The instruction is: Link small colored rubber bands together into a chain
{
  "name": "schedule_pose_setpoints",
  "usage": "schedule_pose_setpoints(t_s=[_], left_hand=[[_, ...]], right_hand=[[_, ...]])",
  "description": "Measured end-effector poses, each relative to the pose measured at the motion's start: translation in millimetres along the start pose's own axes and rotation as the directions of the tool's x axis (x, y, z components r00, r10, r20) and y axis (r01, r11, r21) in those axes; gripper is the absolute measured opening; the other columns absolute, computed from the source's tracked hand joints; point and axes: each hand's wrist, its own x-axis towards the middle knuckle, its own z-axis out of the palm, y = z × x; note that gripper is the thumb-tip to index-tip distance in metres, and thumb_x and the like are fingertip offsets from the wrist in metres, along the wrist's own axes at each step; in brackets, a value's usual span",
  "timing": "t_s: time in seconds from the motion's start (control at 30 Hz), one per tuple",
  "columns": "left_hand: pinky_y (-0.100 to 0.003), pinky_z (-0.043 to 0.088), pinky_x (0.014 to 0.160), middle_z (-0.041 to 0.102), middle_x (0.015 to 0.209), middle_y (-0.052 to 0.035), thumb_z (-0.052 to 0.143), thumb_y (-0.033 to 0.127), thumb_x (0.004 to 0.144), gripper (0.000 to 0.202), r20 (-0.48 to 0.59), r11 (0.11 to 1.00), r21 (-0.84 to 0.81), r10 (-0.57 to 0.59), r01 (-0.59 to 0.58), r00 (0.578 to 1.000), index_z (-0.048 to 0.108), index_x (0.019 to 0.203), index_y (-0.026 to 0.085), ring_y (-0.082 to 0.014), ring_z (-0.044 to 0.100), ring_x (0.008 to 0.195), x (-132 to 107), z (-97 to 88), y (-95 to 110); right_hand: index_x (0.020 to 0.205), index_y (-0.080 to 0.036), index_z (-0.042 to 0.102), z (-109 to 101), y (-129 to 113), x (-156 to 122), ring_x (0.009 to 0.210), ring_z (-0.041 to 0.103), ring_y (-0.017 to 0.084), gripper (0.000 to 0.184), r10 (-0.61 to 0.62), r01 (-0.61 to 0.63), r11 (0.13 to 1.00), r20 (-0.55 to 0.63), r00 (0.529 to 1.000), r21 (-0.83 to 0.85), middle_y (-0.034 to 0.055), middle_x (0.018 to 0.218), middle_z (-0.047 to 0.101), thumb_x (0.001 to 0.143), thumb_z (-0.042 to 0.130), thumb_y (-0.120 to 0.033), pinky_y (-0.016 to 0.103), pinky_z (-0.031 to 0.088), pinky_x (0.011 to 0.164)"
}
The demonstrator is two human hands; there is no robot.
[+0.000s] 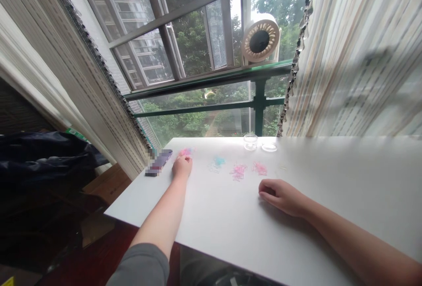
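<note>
My left hand [182,166] reaches far across the white table [214,224]. Its fingers are bunched at a small pile of pink bits [186,151]; whether they pinch any is too small to tell. My right hand [281,196] rests on the table nearer to me, fingers curled under, nothing visible in it. Between the hands lie three more little piles: a turquoise pile [216,162], a pink pile [238,171] and another pink pile [260,168]. Behind them stand a small clear jar [250,141] and its flat clear lid [269,146].
A dark phone [159,162] lies at the table's far left corner. A round white fan [260,40] sits on the green window rail. Striped curtains hang on both sides. A dark bag [42,150] and a cardboard box [107,182] are to the left, below table level.
</note>
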Motion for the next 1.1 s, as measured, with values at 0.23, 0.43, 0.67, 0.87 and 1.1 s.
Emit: schedule_pose_setpoints(t_s=[0.23,0.43,0.67,0.87,1.1], left_hand=[[-0.028,0.044,0.09,0.065,0.111,-0.0103,0.052,0.023,0.078,0.017,0.005,1.0,-0.016,0.014,-0.014,1.0,0.069,0.08,0.018,-0.0221,0.058,0.106,-1,-0.8,3],[-0.032,0.043,0.093,0.056,0.126,-0.0115,0.046,0.019,0.083,0.019,-0.025,0.998,-0.055,0.013,-0.014,1.0,0.065,0.083,0.018,-0.0236,0.052,0.116,-6,-2.1,2],[-0.039,0.046,0.083,0.067,0.099,-0.0147,0.04,0.022,0.086,0.02,-0.041,0.988,-0.153,-0.004,-0.003,0.999,0.059,0.09,0.016,-0.027,0.061,0.096,-14,-13.3,3],[-0.024,0.049,0.07,0.069,0.083,-0.0032,0.042,0.03,0.088,0.02,0.078,0.915,-0.337,0.26,-0.219,0.963,0.057,0.09,0.018,-0.0135,0.065,0.072,-59,-20.6,53],[-0.02,0.044,0.052,0.065,0.069,0.0002,0.045,0.033,0.085,0.02,0.527,0.685,-0.684,0.702,-0.251,0.479,0.054,0.09,0.016,-0.0089,0.059,0.052,-128,-21.6,124]], right_hand=[[0.076,-0.019,0.055,2,3,0,0.061,0.046,0.013,0.017,0.003,-0.003,1.0,0.013,1.0,-0.017,0.0002,0.066,0.056,0.083,0.046,-0.031,0.026,0.035,0.057],[0.075,-0.019,0.054,2,4,1,0.061,0.046,0.013,0.018,0.005,-0.005,1.0,0.017,1.0,-0.016,0.0003,0.067,0.056,0.084,0.045,-0.032,0.026,0.035,0.058],[0.075,-0.019,0.053,2,2,0,0.062,0.045,0.014,0.02,0.016,-0.016,1.0,0.011,1.0,-0.02,0.0008,0.068,0.056,0.085,0.044,-0.033,0.026,0.035,0.058],[0.075,-0.019,0.053,1,2,0,0.061,0.043,0.013,0.02,0.016,-0.016,1.0,0.026,1.0,0.0,0.0001,0.066,0.053,0.084,0.045,-0.034,0.026,0.034,0.058],[0.091,-0.019,0.053,3,11,0,0.059,0.041,0.012,0.023,0.006,-0.011,0.986,0.031,0.999,0.164,-0.0027,0.064,0.046,0.086,0.047,-0.04,0.026,0.034,0.057]])
